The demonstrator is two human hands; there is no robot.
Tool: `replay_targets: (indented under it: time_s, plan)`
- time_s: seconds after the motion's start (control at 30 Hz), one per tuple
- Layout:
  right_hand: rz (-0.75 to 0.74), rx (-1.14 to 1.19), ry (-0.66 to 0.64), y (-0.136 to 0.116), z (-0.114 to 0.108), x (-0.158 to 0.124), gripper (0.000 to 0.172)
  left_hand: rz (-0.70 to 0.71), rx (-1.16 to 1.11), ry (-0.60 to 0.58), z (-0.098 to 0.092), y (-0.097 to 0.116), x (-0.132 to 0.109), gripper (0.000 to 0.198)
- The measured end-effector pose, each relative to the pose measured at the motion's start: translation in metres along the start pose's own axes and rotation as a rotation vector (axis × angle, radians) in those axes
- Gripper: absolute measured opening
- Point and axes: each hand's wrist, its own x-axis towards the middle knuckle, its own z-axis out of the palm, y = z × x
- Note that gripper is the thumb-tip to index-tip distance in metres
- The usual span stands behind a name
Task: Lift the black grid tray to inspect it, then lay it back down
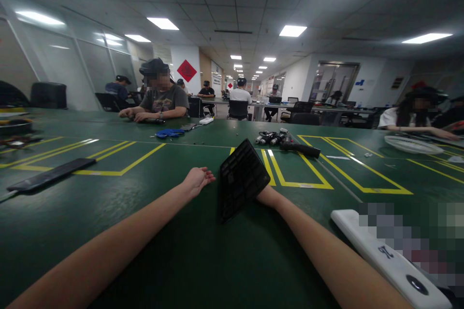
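Grips a black gridded tray (244, 178) by its lower right side in the right hand (268, 196), with fingers hidden behind it. Holds the left hand (197, 181) loosely unfurled just beside the tray's left edge, apart from it. Tilts the tray between both hands over the green table (174, 260); cannot tell of any contact at its lowest corner. Beyond, shows a dark bundle (268, 138) near a black cylinder (303, 150); farther left, a blue item (169, 133).
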Motion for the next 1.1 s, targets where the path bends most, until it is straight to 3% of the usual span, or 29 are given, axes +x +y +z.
replay_targets:
  time_s: [0.1, 0.17, 0.37, 0.57, 0.93, 1.1]
  plan:
    - [-0.002, 0.002, -0.024, 0.001, 0.0, 0.0, 0.052, -0.006, 0.002, -0.059, 0.0, 0.002, -0.007, 0.007]
    - [-0.03, 0.013, -0.021, 0.002, 0.0, 0.001, 0.05, 0.001, 0.021, -0.118, 0.003, 0.004, -0.014, 0.015]
    - [-0.126, 0.109, -0.023, 0.004, 0.003, 0.004, 0.042, -0.053, 0.019, -0.48, 0.006, 0.009, -0.024, 0.016]
    - [-0.107, 0.149, 0.016, 0.002, 0.003, 0.003, 0.038, -0.076, -0.049, -0.65, 0.005, 0.004, -0.023, 0.013]
    - [-0.125, 0.071, 0.001, -0.003, 0.001, 0.002, 0.032, -0.095, -0.055, -0.677, 0.01, 0.002, -0.028, 0.018]
    - [-0.099, 0.058, 0.013, -0.002, 0.002, 0.002, 0.034, 0.073, 0.129, -0.579, 0.011, 0.0, -0.03, 0.023]
